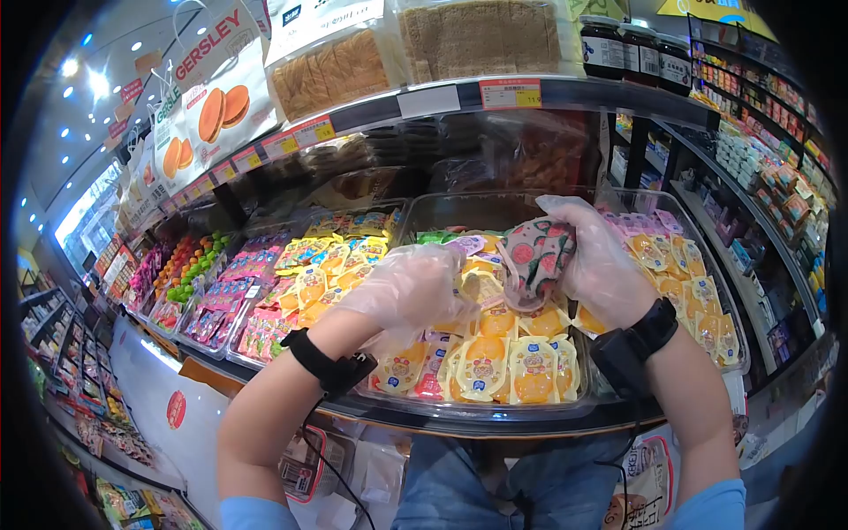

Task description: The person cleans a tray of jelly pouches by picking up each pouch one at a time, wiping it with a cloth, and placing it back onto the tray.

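Observation:
Both hands wear clear plastic gloves. My right hand (pixel 602 263) is closed round a patterned cloth (pixel 535 256) with red and green shapes on it, raised above the middle tray. To its left, my left hand (pixel 415 287) is over the left part of that tray with its fingers curled; its fingertips are near some packets, and what they hold, if anything, is too hidden to make out. Yellow-orange wrapped packets (pixel 515 367) lie in rows in the clear plastic tray (pixel 521 409) below the hands.
A shelf edge (pixel 424 99) with price tags and bread bags crosses above the trays. Pink and yellow packets (pixel 265 300) fill trays on the left. More yellow packets (pixel 707 309) lie in the right tray. Jars (pixel 638 53) stand at the upper right.

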### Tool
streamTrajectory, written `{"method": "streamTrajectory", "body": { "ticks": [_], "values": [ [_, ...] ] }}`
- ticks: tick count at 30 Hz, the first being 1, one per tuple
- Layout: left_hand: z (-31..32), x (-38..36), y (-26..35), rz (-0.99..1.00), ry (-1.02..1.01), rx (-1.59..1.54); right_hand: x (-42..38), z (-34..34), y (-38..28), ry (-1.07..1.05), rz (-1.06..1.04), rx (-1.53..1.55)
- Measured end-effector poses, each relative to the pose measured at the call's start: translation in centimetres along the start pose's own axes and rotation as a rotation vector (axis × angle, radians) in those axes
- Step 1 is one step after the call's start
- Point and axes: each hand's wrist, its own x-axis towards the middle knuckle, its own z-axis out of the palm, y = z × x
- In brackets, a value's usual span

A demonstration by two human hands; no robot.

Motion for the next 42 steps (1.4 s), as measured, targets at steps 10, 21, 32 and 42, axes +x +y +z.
{"method": "streamTrajectory", "body": {
  "ticks": [10,21,32,42],
  "values": [
    [1.2,5.1,0.8,0.306,-0.251,-0.02,1.3,-0.8,0.5,0.114,-0.169,0.09],
    [0.2,6.7,0.4,0.308,0.67,-0.219,0.7,-0.6,0.5,0.06,-0.05,-0.032],
    [1.3,4.9,2.0,0.66,0.445,-0.336,-0.2,-0.3,0.7,-0.268,-0.643,-0.759],
    [0.7,4.2,1.8,0.401,0.317,-0.427,-0.2,0.9,1.2,-0.236,-0.026,0.071]
  ]
}}
